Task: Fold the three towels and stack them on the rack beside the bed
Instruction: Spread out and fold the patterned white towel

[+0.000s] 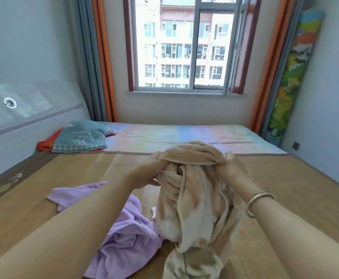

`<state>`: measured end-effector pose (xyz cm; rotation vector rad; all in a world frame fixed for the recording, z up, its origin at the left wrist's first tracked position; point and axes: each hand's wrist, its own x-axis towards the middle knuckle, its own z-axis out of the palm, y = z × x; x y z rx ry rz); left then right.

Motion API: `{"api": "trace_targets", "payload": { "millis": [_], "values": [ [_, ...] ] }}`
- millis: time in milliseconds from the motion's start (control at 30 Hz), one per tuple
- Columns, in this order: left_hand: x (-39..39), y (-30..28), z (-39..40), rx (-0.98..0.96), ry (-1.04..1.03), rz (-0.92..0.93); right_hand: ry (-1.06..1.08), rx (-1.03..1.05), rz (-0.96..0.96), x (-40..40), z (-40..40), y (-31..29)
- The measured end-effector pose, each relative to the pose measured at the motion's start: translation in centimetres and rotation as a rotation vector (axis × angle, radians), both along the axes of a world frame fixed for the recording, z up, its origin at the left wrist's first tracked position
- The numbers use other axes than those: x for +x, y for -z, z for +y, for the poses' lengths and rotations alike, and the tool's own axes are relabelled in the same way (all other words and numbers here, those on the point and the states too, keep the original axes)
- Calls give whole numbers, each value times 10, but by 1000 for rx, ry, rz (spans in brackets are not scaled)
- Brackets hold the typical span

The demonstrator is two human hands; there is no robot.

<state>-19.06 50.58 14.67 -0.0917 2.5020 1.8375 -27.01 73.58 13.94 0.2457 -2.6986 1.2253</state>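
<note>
Nearest the camera, the lower end of a beige towel trails in a rumpled heap on the bamboo mat that covers the bed. The rest of it hangs in loose folds from both hands, lifted above the mat. The left hand has its fingers curled into the bunched cloth at the towel's upper left, and the right hand grips the upper right, with a flap of the towel draped over the top between them. A metal bangle circles the right wrist.

Just left of the beige towel, partly under the left forearm, a lilac towel lies crumpled and unfolded on the mat, touching the beige one near its base.

Farther back the mat ends and a pastel striped sheet covers the bed up to the wall. On its far left corner sits a teal towel with white lettering, spread flat over something red, next to the pale headboard.

Beyond the bed is a window with a dark red frame, grey and orange curtains on both sides, and a colourful rolled mat standing in the right corner
</note>
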Motion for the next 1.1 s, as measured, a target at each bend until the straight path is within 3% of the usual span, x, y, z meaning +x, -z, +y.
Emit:
{"api": "trace_targets", "payload": {
  "millis": [200,300,367,467,500,733,967,1100],
  "values": [
    [0,100,5,64,-69,-70,-159,41,-146,7,-26,79],
    [5,144,-4,111,8,-77,-321,176,-216,21,-61,123],
    [14,167,-19,-56,101,-164,-455,296,-231,28,-81,155],
    [28,211,-51,-806,125,-380,-482,619,-174,35,-104,192],
    [31,227,-60,-942,130,-394,-461,714,-130,34,-111,201],
    [15,289,-151,-1211,72,-306,-346,913,24,17,-182,232],
    [21,277,-253,-1392,-114,-387,-427,844,73,17,-264,247],
    [23,280,-289,-1392,-178,-354,-458,656,216,27,-324,253]
  ]
}}
